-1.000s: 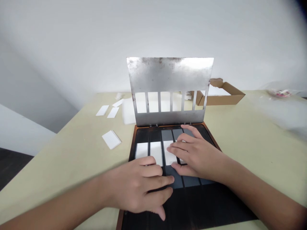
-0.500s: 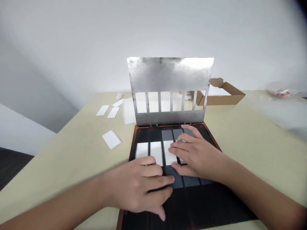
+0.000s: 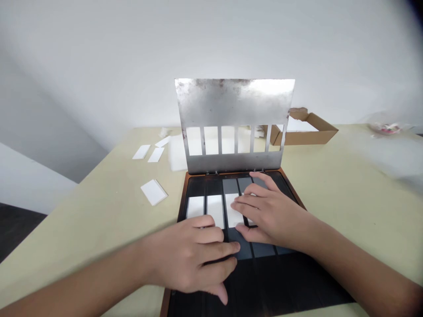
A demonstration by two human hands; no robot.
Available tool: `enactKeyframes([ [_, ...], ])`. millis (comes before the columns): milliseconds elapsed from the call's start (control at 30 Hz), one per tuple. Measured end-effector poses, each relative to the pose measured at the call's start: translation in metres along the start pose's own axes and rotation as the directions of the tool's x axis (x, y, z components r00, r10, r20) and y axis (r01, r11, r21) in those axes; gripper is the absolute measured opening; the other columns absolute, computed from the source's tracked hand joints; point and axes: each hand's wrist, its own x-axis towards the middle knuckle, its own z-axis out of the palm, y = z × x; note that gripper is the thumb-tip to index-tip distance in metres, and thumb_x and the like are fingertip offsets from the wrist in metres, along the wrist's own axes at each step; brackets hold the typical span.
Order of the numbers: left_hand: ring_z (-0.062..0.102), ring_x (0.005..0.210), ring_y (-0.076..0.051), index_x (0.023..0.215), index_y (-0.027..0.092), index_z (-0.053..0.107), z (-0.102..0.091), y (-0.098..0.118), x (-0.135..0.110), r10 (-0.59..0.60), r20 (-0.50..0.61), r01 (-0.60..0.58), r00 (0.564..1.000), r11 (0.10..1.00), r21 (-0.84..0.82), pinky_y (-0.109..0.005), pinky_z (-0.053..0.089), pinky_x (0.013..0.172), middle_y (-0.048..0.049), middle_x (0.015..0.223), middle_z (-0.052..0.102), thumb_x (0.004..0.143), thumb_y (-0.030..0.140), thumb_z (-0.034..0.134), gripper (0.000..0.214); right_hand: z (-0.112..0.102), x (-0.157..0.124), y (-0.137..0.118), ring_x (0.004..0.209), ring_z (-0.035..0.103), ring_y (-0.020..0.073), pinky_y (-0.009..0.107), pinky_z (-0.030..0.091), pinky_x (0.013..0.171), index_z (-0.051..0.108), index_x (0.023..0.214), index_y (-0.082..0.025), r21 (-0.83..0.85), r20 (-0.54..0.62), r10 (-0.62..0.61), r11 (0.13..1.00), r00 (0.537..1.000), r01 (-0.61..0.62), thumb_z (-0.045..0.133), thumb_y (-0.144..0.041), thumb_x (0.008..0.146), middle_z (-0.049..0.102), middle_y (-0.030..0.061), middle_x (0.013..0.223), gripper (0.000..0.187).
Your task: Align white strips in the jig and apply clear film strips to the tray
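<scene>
A dark slotted tray (image 3: 264, 281) with a brown rim lies in front of me, its hinged metal lid (image 3: 234, 103) standing upright with a row of cut-out windows. White cards (image 3: 214, 209) lie in the tray's left slots. My left hand (image 3: 191, 257) rests flat on the tray just below them, fingers stretched to the right and holding nothing. My right hand (image 3: 269, 213) lies palm down over the middle slots, fingers spread, its fingertips pressing on a white card (image 3: 233, 216) there.
Loose white cards (image 3: 153, 192) lie on the beige table (image 3: 346, 198) left of the tray, more (image 3: 148, 153) farther back. An open cardboard box (image 3: 306, 127) sits behind the lid at the right. A blurred packet (image 3: 385, 128) lies at the far right.
</scene>
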Motion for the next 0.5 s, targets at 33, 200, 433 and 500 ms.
enactKeyframes([
  [33,0.063,0.074,-0.017,0.101,0.014,0.078,0.0,0.0001,0.0001,0.0,0.002,0.0,1.0,1.0,0.003,-0.033,0.051,0.063,-0.0103,0.111,0.079,0.09,0.059,0.074,0.047,0.0,0.0001,-0.0001,0.096,0.063,0.0243,0.058,0.022,0.127,0.075,0.112,-0.016,0.002,-0.002,0.0,1.0,1.0,0.0,0.065,-0.038,0.097,0.078,0.0059,0.093,0.029],
  [200,0.063,0.074,-0.017,0.101,0.014,0.078,0.0011,0.0003,-0.0003,-0.002,-0.002,0.002,1.0,1.0,0.006,-0.033,0.05,0.062,-0.0118,0.11,0.078,0.088,0.061,0.076,0.048,-0.0008,-0.0001,-0.0003,0.096,0.063,0.0246,0.058,0.023,0.127,0.076,0.11,-0.017,0.001,0.0,-0.001,1.0,1.0,0.001,0.066,-0.037,0.096,0.078,0.0057,0.092,0.026],
  [433,0.062,0.073,-0.017,0.1,0.014,0.079,0.0012,0.0002,-0.0007,-0.002,0.007,0.002,1.0,1.0,0.0,-0.033,0.05,0.062,-0.0108,0.111,0.079,0.089,0.06,0.075,0.048,-0.0006,-0.0015,0.0001,0.097,0.063,0.0249,0.059,0.022,0.126,0.076,0.105,-0.017,-0.014,0.004,-0.011,1.0,1.0,0.011,0.065,-0.038,0.097,0.078,0.0062,0.094,0.025],
  [500,0.062,0.074,-0.017,0.1,0.014,0.079,0.0009,0.0004,-0.0004,-0.005,0.01,0.005,1.0,1.0,0.0,-0.033,0.05,0.062,-0.0109,0.111,0.079,0.089,0.061,0.074,0.048,-0.0005,-0.0016,0.0001,0.096,0.063,0.0249,0.06,0.022,0.126,0.076,0.104,-0.018,-0.022,0.003,-0.012,1.0,1.0,0.012,0.065,-0.038,0.097,0.078,0.0061,0.094,0.024],
])
